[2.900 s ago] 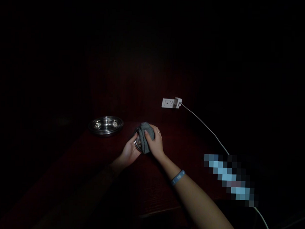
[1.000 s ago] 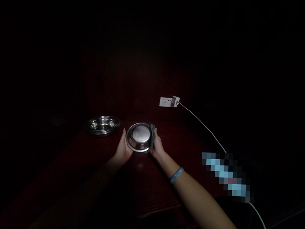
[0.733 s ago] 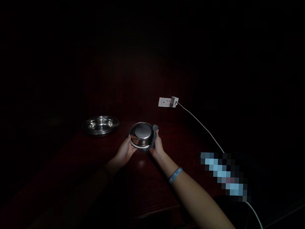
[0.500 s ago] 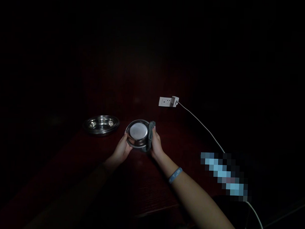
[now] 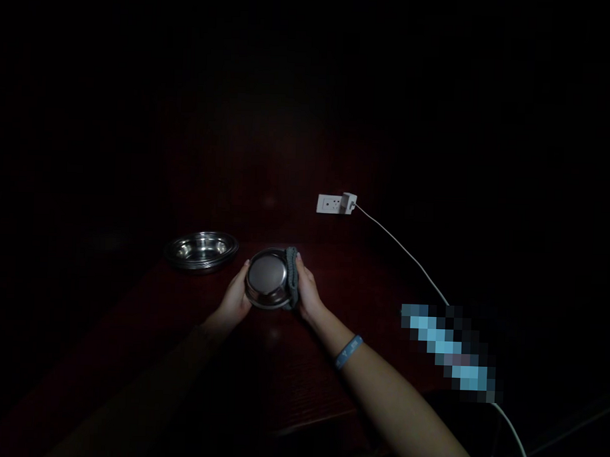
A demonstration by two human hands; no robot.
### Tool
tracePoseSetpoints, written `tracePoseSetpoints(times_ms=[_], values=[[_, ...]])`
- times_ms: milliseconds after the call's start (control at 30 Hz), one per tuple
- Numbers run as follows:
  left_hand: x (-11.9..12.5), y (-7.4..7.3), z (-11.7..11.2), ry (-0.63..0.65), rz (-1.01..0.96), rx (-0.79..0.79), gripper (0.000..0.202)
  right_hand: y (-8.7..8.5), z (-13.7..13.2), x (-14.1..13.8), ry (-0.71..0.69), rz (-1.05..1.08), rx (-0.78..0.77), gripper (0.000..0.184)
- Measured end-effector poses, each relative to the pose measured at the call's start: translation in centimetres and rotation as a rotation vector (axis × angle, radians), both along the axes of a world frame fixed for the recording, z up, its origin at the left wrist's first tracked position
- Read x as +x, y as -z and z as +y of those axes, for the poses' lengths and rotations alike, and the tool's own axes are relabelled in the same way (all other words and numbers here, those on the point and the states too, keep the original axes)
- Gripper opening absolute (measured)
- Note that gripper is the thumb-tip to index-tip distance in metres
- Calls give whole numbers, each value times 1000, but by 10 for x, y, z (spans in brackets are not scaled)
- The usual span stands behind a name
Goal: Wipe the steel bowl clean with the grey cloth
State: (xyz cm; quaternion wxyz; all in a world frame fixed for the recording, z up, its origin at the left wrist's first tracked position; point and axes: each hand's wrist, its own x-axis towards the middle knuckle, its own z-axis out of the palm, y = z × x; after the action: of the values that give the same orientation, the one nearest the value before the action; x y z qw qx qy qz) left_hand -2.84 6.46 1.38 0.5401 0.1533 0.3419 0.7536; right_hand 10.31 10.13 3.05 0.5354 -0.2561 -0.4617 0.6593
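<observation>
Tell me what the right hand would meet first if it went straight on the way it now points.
Likely the gray cloth that the right hand holds against the metal bowl, then the bowl itself; depth is hard to judge in this dim view.

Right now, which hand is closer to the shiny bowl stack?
Left. The left hand is just right of the bowl stack; the right hand is farther right, holding the cloth.

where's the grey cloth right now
In the head view, the grey cloth is just below the picture's centre, held by the right hand against the right edge of the metal dish.
</observation>
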Motion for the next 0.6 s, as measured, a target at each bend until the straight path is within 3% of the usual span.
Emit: tracePoseSetpoints(times_ms=[100, 233, 433, 500, 600], values=[[7, -3, -6, 9, 99, -70, 29, -5, 0, 2, 106, 16, 96, 43], [12, -7, -11, 34, 186, -110, 36, -14, -4, 8, 359, -50, 298, 42], [21, -12, -17, 199, 81, -35, 52, -14, -8, 23, 619, -536, 881, 42], [24, -15, -20, 232, 65, -3, 53, -11, -5, 26, 614, -694, 1064, 42], [27, -19, -24, 240, 33, 9, 54, -9, -3, 27, 430, -851, 1269, 40]])
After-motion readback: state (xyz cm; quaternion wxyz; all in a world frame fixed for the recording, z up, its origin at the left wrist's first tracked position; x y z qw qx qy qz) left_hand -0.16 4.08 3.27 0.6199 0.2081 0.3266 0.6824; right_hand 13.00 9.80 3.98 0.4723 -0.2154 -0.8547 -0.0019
